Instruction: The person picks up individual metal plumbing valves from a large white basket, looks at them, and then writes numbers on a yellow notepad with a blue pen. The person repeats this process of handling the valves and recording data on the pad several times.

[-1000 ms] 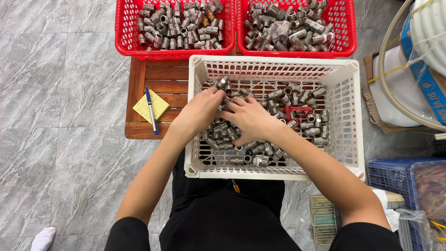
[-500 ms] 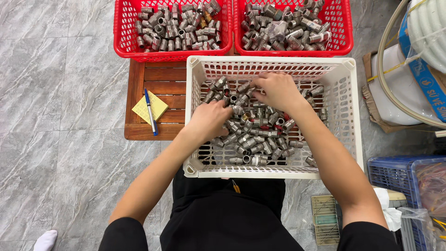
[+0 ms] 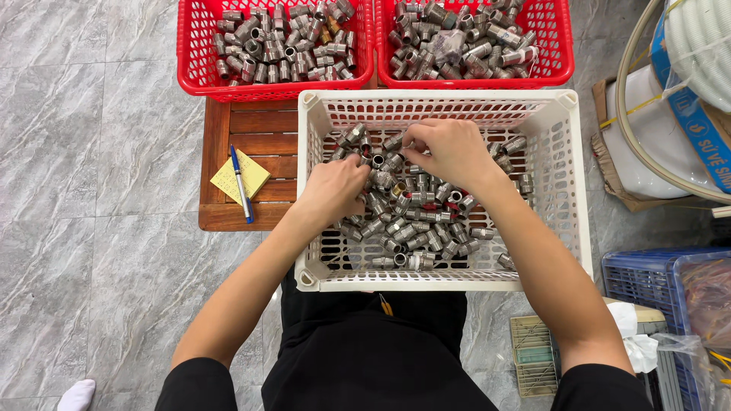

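- Head view, looking straight down: white slatted crate (image 3: pixel 571 190) in front of the person, part full of small grey metal threaded fittings (image 3: pixel 415 221), heaped loose toward the middle and far side; near-left floor of the crate is bare.
- Left hand (image 3: pixel 333 190) palm down on the left edge of the pile, fingers curled and pressed together over fittings. Whether a piece is actually gripped underneath: cannot tell, knuckles hide it.
- Right hand (image 3: pixel 451 151) further back in the crate, near the far wall, fingers bent with the tips pinching at a fitting at the pile's top-left. Looks like a pick grip, judged from the thumb-and-fingertip pose.
- Both forearms come in over the near rim, so the crate sits close to the body, likely for easy reach.
- Two red baskets (image 3: pixel 196 76) side by side just beyond the crate, touching its far rim, both loaded with similar grey fittings; left one has a few brass-coloured ones mixed in.
- Low wooden stand (image 3: pixel 251 129) to the crate's left, under the left red basket's near edge; yellow notepad (image 3: pixel 237 176) on it with a blue pen (image 3: pixel 242 185) lying across, within the left hand's reach.
- Right side: coiled white hose (image 3: pixel 704 46) on a cardboard box, blue crate (image 3: pixel 647 281) below it. Grey marble-pattern tile floor (image 3: pixel 91 228).
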